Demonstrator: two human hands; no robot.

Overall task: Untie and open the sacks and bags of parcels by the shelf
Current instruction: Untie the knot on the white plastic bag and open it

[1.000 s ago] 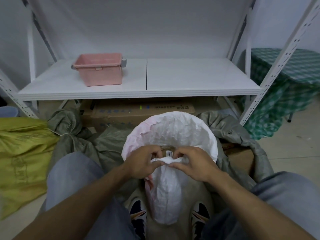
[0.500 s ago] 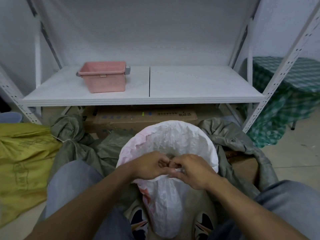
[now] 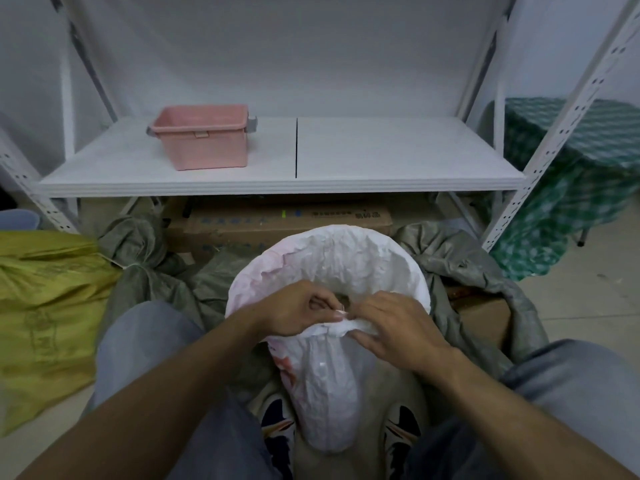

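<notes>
While left hand (image 3: 301,311) and right hand (image 3: 391,327) both pinch white sack (image 3: 332,375) at its gathered near rim — mouth gapes just beyond fingers, green sacks (image 3: 149,271) either side

One wide-angle camera sits on the person's head, facing forward and tilted down. It looks closely over the forearms, which enter from the lower corners and meet where the left hand (image 3: 304,311) and right hand (image 3: 391,327) hold the white sack (image 3: 346,258), just below centre. The knees fill the lower left and lower right. The white shelf (image 3: 381,150) spans the upper half, facing the lens, its uprights splaying towards the top corners.
</notes>
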